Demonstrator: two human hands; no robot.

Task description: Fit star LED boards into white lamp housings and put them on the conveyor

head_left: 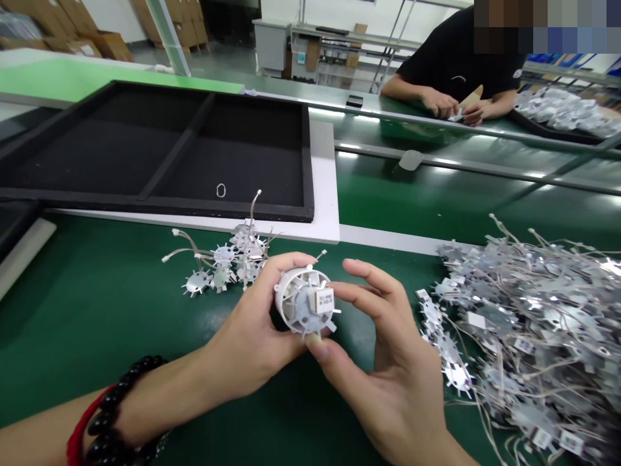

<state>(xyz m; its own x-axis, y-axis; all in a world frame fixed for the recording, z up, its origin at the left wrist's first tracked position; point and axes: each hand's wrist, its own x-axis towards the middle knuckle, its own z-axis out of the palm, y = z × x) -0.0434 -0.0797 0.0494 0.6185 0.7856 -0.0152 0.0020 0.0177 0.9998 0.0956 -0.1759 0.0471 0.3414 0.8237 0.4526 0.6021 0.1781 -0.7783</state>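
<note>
Left hand (255, 333) grips white housing (281, 303) mid-frame, right hand (395, 353) pinches metal plate (305, 312); best kept square, pressure even.

The housing (287, 299) sits between both hands (257, 343) (392, 362), before the tray (309, 162), left of piled parts (543, 330).

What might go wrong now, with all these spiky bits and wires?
The round white plastic housing could slip if the left grip loosens. The spiky grey metal disc has prongs that might bend, with the right grip so close. The tangled heap of silver, wired parts could snag when one piece is pulled.
</note>
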